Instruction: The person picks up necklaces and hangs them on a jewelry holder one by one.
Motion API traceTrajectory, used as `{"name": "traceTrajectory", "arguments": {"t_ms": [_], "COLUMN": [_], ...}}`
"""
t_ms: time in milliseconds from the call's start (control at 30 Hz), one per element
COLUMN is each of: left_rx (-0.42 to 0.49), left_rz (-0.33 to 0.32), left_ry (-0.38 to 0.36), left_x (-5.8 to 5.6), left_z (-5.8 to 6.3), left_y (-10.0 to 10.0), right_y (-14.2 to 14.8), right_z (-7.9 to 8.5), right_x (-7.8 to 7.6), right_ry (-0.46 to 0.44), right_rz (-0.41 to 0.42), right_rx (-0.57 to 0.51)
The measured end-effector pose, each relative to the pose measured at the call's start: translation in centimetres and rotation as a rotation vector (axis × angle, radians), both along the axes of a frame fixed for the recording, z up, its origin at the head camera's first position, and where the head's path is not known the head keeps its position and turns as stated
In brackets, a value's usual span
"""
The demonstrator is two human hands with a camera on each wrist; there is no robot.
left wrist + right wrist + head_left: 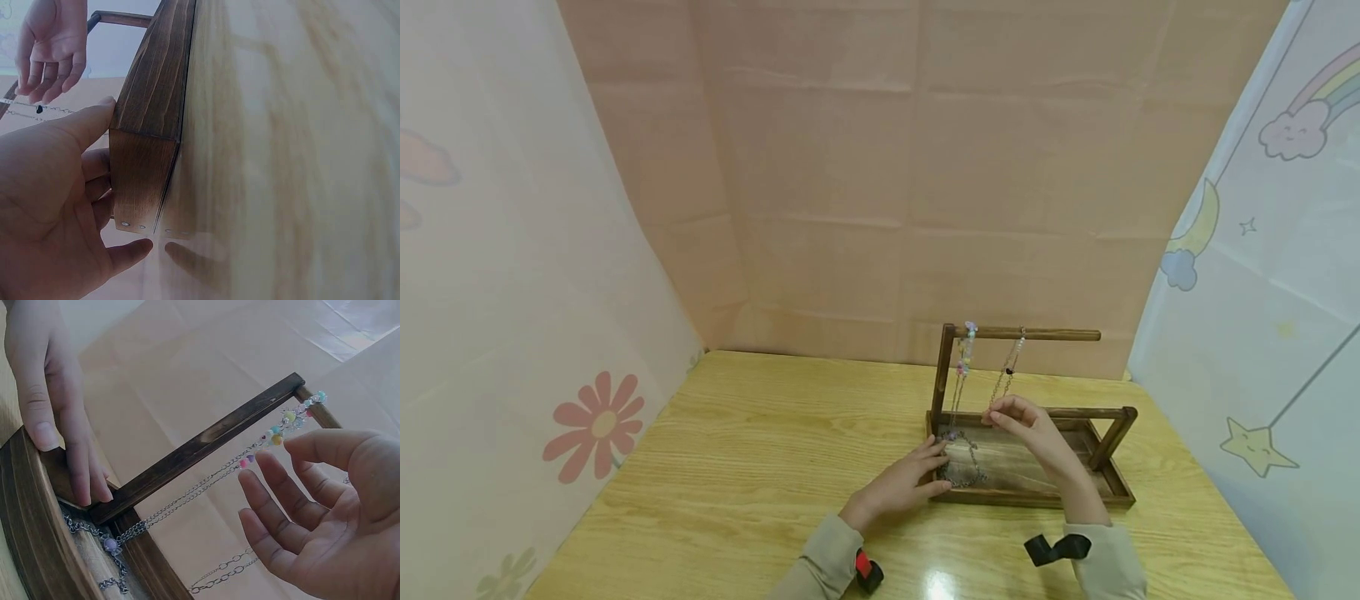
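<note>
My left hand [904, 481] rests at the left end of a dark wooden tray stand [144, 162], thumb against its long wall and fingers spread around the end. A necklace with colourful beads [279, 434] hangs from the upper bar, its chain reaching the tray with a lilac bead [111, 544] at the bottom. Farther along hangs a chain necklace with pale beads and one black bead [1009, 372]. My right hand [1024, 423] is raised beside its lower end; the right wrist view shows loosely bent, parted fingers with nothing pinched between them.
The stand's upper bar [1060, 335] juts rightward from a tall post [943, 375] at the left. A lower bar [1093, 412] sits on a short slanted post at the right. Behind the wooden table [760, 442] is a tan backdrop [820, 183], with patterned sheets on both sides.
</note>
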State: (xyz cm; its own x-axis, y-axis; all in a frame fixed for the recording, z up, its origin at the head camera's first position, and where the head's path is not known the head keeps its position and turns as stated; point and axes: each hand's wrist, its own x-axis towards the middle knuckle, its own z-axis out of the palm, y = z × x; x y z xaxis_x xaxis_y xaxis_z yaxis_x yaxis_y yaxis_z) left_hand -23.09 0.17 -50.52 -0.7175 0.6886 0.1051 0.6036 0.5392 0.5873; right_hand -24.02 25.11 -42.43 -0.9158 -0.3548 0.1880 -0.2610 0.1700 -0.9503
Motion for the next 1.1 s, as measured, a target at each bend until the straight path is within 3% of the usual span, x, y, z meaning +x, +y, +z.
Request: {"name": "traceTrajectory", "arguments": {"t_ms": [300,700,1100], "left_rx": [0.003,0.010,0.013], "left_rz": [0.003,0.005,0.005], "left_ry": [-0.009,-0.021,-0.015], "left_x": [0.0,0.1,0.2], "left_z": [-0.1,0.1,0.2], "left_y": [0.2,0.0,-0.1], "right_y": [0.3,0.3,0.2], "right_z": [-0.9,-1.9,-2.6], "right_x": [-0.3,-0.6,-0.7], "right_ry": [-0.007,-0.086,-0.094], "right_rz": [0.036,0.004,-0.022], "right_rx": [0.017,0.037,0.057]}}
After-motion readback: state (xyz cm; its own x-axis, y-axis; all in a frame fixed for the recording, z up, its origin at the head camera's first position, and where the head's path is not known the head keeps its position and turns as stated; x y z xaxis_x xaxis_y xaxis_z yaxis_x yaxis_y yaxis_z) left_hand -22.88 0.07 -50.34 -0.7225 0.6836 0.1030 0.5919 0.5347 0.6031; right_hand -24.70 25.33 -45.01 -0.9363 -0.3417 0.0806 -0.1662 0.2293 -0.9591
